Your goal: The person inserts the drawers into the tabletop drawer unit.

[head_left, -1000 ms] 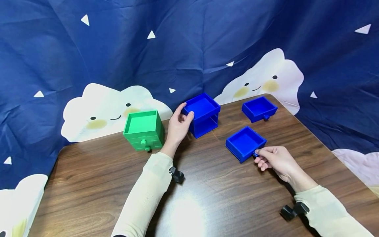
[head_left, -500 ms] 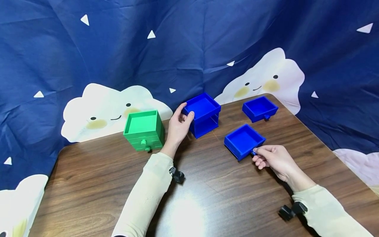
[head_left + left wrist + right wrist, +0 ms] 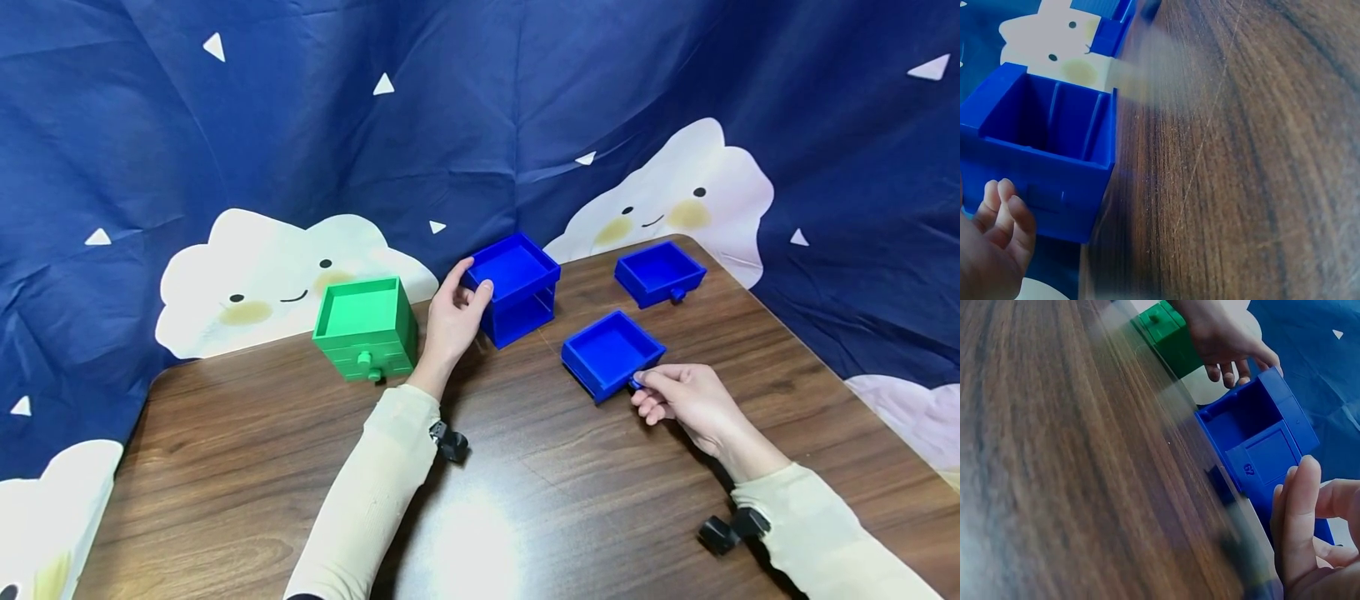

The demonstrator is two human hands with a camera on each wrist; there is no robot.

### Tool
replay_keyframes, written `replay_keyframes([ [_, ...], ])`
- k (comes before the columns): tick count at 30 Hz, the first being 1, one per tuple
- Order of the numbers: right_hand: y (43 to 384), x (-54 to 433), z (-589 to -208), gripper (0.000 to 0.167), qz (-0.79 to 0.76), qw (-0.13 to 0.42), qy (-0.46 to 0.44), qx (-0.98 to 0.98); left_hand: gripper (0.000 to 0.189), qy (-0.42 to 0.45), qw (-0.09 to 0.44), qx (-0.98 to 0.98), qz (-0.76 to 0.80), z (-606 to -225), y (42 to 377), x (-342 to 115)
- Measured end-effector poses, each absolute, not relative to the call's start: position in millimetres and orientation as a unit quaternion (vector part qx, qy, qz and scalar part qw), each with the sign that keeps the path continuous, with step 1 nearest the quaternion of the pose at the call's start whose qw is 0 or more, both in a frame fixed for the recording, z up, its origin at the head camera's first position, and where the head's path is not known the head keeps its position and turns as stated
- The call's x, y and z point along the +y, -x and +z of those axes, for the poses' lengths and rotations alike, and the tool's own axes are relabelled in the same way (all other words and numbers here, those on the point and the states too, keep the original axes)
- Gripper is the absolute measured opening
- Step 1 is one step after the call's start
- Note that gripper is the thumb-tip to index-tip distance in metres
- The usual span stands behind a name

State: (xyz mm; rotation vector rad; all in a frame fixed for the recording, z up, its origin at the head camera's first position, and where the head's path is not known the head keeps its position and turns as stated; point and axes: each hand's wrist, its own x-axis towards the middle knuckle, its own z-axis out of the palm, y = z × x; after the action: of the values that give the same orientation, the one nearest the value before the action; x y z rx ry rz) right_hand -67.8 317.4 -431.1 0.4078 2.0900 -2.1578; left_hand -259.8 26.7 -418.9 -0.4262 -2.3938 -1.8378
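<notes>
A blue drawer cabinet (image 3: 517, 325) with an open front and a tray-like top stands near the table's back edge. My left hand (image 3: 453, 323) grips its left side, thumb and forefinger at the top rim; in the left wrist view, curled fingers (image 3: 1004, 215) lie by the side wall. My right hand (image 3: 693, 404) pinches the small knob of a blue drawer (image 3: 613, 352), which is to the front right of the cabinet, apart from it in the head view. The right wrist view shows the right fingers (image 3: 1300, 519) close up, with the knob hidden.
A second blue drawer (image 3: 660, 273) with a knob sits at the table's back right corner. Left of the left hand stands a green drawer cabinet (image 3: 363, 333) with its drawers in. Behind the wooden table (image 3: 247, 467) hangs a blue cloud-print cloth (image 3: 450, 125).
My right hand has moved the blue drawer a little to the left and back, closer to the cabinet. The left hand and the cabinet have stayed in place.
</notes>
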Motion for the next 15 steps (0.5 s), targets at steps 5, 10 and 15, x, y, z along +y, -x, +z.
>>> replay_keyframes([
  [5,70,314,-431,0.02,-0.713,0.053,-0.132,0.687,0.054,0.14,0.049,-0.782,-0.605,-419,260,27],
  [10,70,310,-430,0.02,-0.718,0.05,-0.128,0.682,0.053,0.141,0.051,-0.783,-0.603,-419,260,27],
  [15,72,307,-430,0.02,-0.719,0.05,-0.131,0.681,0.053,0.141,0.053,-0.784,-0.602,-420,261,27],
])
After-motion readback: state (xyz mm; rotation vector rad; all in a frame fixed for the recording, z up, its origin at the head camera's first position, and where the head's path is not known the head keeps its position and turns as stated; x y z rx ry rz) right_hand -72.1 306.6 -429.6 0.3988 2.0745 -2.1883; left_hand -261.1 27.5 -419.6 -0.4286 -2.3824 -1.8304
